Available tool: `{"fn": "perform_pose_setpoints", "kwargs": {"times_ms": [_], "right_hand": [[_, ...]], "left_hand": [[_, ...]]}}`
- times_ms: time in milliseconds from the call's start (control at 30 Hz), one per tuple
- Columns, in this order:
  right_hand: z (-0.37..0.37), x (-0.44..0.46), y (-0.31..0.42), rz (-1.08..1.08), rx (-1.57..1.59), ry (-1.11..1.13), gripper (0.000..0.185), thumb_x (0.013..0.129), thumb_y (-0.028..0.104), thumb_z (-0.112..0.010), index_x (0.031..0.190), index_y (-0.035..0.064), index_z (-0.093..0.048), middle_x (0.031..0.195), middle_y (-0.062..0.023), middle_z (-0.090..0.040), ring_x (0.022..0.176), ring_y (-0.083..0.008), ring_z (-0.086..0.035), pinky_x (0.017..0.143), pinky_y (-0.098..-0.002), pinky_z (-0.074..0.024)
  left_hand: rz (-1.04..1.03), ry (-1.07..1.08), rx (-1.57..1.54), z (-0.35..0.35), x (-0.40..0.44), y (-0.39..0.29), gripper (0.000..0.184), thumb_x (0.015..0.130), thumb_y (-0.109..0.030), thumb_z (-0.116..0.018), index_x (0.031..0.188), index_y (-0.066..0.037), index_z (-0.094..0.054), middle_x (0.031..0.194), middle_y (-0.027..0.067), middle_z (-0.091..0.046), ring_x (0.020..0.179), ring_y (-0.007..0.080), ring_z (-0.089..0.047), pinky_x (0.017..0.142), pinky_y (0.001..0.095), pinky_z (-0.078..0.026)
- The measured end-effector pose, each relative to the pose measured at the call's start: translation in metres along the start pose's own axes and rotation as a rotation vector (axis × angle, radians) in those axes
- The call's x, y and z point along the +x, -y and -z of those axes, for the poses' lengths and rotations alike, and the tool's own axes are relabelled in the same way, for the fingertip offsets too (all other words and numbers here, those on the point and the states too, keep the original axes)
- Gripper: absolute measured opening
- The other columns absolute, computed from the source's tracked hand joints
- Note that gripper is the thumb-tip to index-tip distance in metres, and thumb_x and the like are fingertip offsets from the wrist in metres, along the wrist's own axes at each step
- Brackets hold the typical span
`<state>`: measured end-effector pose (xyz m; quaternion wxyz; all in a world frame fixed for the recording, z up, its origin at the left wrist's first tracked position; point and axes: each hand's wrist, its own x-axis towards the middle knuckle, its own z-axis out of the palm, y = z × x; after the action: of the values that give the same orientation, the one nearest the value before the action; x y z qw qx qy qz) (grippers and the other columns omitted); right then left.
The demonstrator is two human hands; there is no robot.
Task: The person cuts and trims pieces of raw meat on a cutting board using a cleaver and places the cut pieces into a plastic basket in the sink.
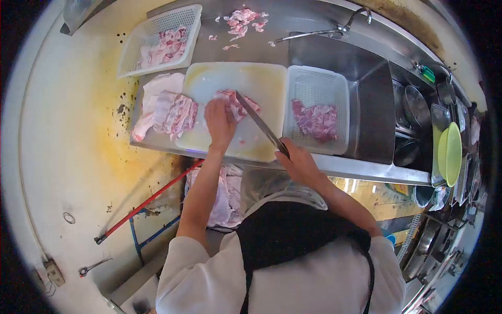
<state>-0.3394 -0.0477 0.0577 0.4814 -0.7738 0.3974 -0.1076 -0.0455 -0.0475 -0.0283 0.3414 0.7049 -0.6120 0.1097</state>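
Observation:
On a white cutting board (209, 78) lies a piece of raw meat (246, 107). My left hand (220, 123) presses on its left end, fingers curled round it. In my right hand (299, 159) is the handle of a long kitchen knife (264, 127); the blade points up and left, its tip over the meat. Larger slabs of raw meat (172, 112) rest on the steel counter left of the board. To the right, a white perforated basket (342, 83) holds cut meat (316, 121).
Another white basket (196, 23) with meat trimmings stands at the back left. Scraps (243, 21) lie behind the board. A faucet (342, 30) reaches over the steel sink. Yellow-green basins (449, 154) stand at the right. More meat (227, 196) sits below the counter's front edge.

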Motion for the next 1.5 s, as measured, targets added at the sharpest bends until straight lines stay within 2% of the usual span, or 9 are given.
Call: {"fn": "perform_pose_setpoints", "kwargs": {"times_ms": [100,300,467,533,600,833,1100,1267,1500], "right_hand": [[-0.010,0.015,-0.002,0.085,-0.061,-0.071,0.030,0.097,0.021,-0.057,0.116,0.0000,-0.049,0.077,-0.0244,-0.064,0.075,-0.0480,-0.062,0.067,-0.0557,-0.0464],[-0.012,0.044,0.019,-0.168,-0.348,0.111,0.026,0.099,0.023,-0.051,0.111,0.0018,-0.042,0.077,-0.0274,-0.064,0.078,-0.0489,-0.063,0.070,-0.0598,-0.0472],[-0.025,0.099,0.038,-0.194,-0.412,0.199,0.033,0.100,0.023,-0.048,0.126,0.0028,-0.043,0.108,-0.0288,-0.063,0.093,-0.0478,-0.064,0.081,-0.0586,-0.0504],[-0.039,0.139,0.050,-0.094,-0.277,-0.006,0.037,0.097,0.016,-0.049,0.130,0.0025,-0.046,0.118,-0.0265,-0.061,0.098,-0.0467,-0.063,0.085,-0.0577,-0.0506],[-0.056,0.178,0.042,0.241,-0.232,-0.255,0.047,0.095,0.021,-0.054,0.136,0.0017,-0.040,0.093,-0.0301,-0.067,0.081,-0.0499,-0.064,0.074,-0.0605,-0.0497],[-0.004,0.081,0.049,-0.218,-0.312,0.181,0.044,0.099,0.024,-0.051,0.131,-0.0032,-0.038,0.086,-0.0323,-0.064,0.082,-0.0512,-0.063,0.074,-0.0602,-0.0484],[-0.049,0.153,0.040,-0.029,-0.230,-0.081,0.043,0.096,0.019,-0.051,0.132,0.0001,-0.041,0.101,-0.0284,-0.067,0.097,-0.0486,-0.064,0.083,-0.0567,-0.0502],[-0.028,0.166,0.076,-0.077,-0.350,0.074,0.048,0.094,0.016,-0.051,0.139,0.0056,-0.040,0.112,-0.0243,-0.066,0.101,-0.0465,-0.064,0.087,-0.0518,-0.0520],[-0.021,0.096,0.061,-0.211,-0.413,0.109,0.028,0.097,0.019,-0.054,0.110,-0.0026,-0.043,0.086,-0.0301,-0.065,0.081,-0.0481,-0.066,0.072,-0.0581,-0.0504]], "left_hand": [[0.033,0.096,0.125,-0.007,0.006,-0.011,0.036,0.076,-0.011,-0.066,0.110,-0.006,-0.058,0.108,0.0164,-0.053,0.111,0.0379,-0.048,0.093,0.0514,-0.038],[0.118,0.269,0.152,-0.002,0.016,-0.014,0.048,0.073,-0.014,-0.068,0.119,-0.008,-0.057,0.118,0.0143,-0.052,0.118,0.0372,-0.044,0.095,0.0526,-0.036],[0.106,0.260,0.159,-0.009,0.018,-0.008,0.056,0.070,-0.022,-0.073,0.122,-0.010,-0.056,0.119,0.0135,-0.052,0.120,0.0370,-0.044,0.096,0.0537,-0.036],[0.158,0.278,0.166,-0.009,0.020,-0.003,0.057,0.071,-0.026,-0.074,0.123,-0.011,-0.057,0.120,0.0134,-0.052,0.122,0.0374,-0.043,0.097,0.0541,-0.037],[0.168,0.304,0.181,-0.012,0.020,-0.002,0.056,0.073,-0.028,-0.073,0.124,-0.011,-0.056,0.121,0.0136,-0.052,0.122,0.0370,-0.043,0.097,0.0541,-0.036],[0.055,0.320,0.179,-0.008,0.014,0.000,0.059,0.077,-0.029,-0.073,0.128,-0.008,-0.055,0.122,0.0145,-0.053,0.121,0.0374,-0.043,0.093,0.0540,-0.035],[0.098,0.402,0.218,-0.008,0.026,0.004,0.053,0.076,-0.026,-0.071,0.126,-0.013,-0.060,0.131,0.0118,-0.052,0.120,0.0368,-0.045,0.094,0.0550,-0.038],[0.065,0.299,0.219,-0.012,0.017,0.011,0.052,0.078,-0.027,-0.071,0.126,-0.011,-0.060,0.129,0.0141,-0.053,0.121,0.0363,-0.045,0.093,0.0550,-0.039],[0.137,0.090,-0.077,0.005,0.046,0.005,0.029,0.082,-0.017,-0.067,0.109,-0.007,-0.058,0.104,0.0114,-0.058,0.101,0.0352,-0.054,0.088,0.0530,-0.040]]}}
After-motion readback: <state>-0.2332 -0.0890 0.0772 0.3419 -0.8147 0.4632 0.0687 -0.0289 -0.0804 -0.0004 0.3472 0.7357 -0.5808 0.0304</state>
